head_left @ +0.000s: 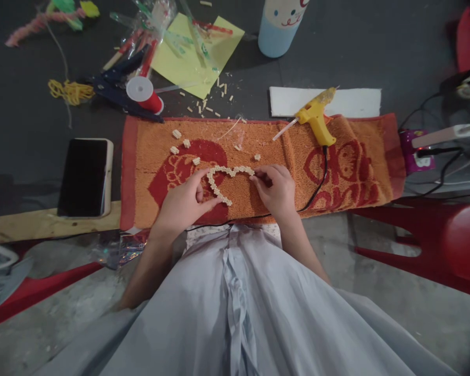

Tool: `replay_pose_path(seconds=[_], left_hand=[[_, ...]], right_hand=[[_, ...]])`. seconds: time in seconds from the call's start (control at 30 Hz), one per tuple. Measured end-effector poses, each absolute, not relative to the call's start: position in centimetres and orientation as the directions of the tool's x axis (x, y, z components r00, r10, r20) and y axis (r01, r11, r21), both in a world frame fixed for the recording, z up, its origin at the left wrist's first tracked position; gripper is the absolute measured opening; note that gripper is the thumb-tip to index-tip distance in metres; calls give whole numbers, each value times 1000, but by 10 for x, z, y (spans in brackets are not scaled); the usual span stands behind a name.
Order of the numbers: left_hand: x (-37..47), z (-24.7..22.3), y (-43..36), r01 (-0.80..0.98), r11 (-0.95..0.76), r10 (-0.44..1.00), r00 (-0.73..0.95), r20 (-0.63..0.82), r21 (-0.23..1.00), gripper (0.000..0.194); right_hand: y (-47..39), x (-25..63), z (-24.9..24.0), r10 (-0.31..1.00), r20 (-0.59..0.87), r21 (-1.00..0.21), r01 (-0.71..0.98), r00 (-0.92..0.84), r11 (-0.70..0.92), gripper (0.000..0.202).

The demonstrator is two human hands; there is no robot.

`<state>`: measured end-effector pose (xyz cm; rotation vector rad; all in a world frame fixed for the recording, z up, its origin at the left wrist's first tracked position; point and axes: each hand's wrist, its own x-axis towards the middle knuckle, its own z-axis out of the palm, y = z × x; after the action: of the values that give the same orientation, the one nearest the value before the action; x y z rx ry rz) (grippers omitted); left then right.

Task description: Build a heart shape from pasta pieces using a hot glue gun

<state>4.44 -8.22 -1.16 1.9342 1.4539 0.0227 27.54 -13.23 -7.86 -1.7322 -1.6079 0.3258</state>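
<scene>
A partial heart outline (215,186) made of small cream-coloured pieces is held over an orange and red towel (147,143). Its left side and top curves show, while its lower right side is open. My left hand (184,202) grips the left side between thumb and fingers. At the right end of the top curve, my right hand (276,189) pinches the outline with its fingertips. Several loose cream clusters (186,143) lie on the towel beyond my left hand, and another small cluster (257,156) sits just above my right fingers.
A yellow glue gun (316,116) rests by a white board (360,103), its cord crossing the towel. A phone (84,177) lies left. Farther back are a red thread spool (152,102), yellow paper (176,62), cut bits and a blue bottle (276,34). Red chairs (423,237) flank me.
</scene>
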Motion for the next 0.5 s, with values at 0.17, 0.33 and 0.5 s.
replay_pose_path(seconds=[0.17, 0.33, 0.5], left_hand=[[45, -12, -82, 842, -122, 845, 366, -391, 525, 68], [45, -12, -83, 844, -112, 841, 362, -403, 524, 68], [44, -12, -83, 840, -105, 836, 364, -410, 532, 69]], right_hand=[[-132, 275, -77, 945, 268, -663, 747, 186, 41, 10], [-133, 275, -77, 942, 281, -661, 749, 184, 50, 10], [-133, 274, -77, 946, 263, -661, 750, 189, 34, 14]])
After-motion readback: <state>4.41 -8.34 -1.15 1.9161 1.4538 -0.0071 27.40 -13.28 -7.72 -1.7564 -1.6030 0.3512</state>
